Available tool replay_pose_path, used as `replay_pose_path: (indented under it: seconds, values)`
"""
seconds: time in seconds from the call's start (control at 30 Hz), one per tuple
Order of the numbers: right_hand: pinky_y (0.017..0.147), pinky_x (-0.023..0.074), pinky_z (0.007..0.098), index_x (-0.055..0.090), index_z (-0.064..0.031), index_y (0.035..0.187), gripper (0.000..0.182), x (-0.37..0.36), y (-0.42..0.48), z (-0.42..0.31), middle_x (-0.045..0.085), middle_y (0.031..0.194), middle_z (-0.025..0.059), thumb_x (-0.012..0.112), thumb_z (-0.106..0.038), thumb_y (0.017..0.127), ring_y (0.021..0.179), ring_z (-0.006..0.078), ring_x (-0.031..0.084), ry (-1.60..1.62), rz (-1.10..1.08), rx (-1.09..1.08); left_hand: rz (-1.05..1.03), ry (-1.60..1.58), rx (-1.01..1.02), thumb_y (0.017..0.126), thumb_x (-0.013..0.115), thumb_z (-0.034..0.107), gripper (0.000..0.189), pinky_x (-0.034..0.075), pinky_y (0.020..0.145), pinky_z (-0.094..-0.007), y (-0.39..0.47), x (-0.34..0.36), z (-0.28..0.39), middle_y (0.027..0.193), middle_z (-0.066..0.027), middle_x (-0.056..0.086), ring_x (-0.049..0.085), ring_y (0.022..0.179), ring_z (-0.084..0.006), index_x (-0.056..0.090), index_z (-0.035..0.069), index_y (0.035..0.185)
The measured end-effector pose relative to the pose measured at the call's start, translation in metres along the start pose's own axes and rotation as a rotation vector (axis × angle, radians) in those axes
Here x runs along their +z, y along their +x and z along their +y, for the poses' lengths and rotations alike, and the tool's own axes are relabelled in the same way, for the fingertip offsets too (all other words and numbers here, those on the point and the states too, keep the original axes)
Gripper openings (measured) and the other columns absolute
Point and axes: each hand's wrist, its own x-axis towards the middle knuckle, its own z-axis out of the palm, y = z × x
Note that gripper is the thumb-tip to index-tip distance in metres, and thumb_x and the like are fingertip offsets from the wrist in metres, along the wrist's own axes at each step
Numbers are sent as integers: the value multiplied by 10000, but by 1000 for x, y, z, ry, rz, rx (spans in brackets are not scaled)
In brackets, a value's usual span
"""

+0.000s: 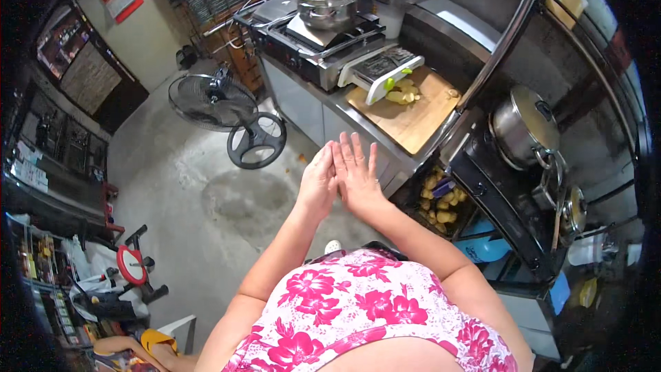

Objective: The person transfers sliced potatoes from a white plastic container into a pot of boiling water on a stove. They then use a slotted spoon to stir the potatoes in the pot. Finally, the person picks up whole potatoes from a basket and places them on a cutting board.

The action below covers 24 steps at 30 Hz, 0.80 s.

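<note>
My left hand (317, 182) and my right hand (357, 171) touch each other in front of my body, over the floor just short of the counter. The right hand's fingers are spread, and the left lies edge-on against it. I see nothing held in either. Beyond them on the steel counter is a wooden cutting board (413, 126). A white slicer (378, 82) with green knobs stands partly on the board's far left corner. Peeled yellow root pieces, probably ginger (403, 94), lie beside the slicer.
A steel pot (327, 10) stands over the electric griddle (304, 54). A lidded pot (525, 126) sits on the stove at right; knobbly roots (445, 205) fill a crate below. A standing fan (213, 101) occupies the floor at left. Another person's limb (121, 346) shows at lower left.
</note>
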Motion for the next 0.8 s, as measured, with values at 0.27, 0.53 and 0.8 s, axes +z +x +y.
replay_pose_path:
  seconds: [0.27,0.53,0.8]
  values:
    - [1060,-35,644,215,-12,1436,667,-21,-30,-2,87,1529,148,441,-272,865,1400,400,8,-209,15,67,-118,367,145,807,603,-30,614,400,974,-292,-16,22,-27,1305,-83,468,473,1179,-156,344,2,1363]
    - [1051,53,662,335,-25,1394,600,-21,-100,48,159,1508,161,473,-171,828,1366,441,117,-111,98,90,-27,264,-107,902,579,127,344,473,863,-274,-12,51,-100,1091,-63,613,586,991,-150,478,11,1210]
    - [1048,61,659,294,-140,1431,698,-36,-162,87,205,1487,158,565,-217,793,1349,423,163,51,65,219,-256,241,-170,843,613,51,447,489,864,-301,-36,85,-148,1189,-117,585,592,1025,-179,452,6,1257]
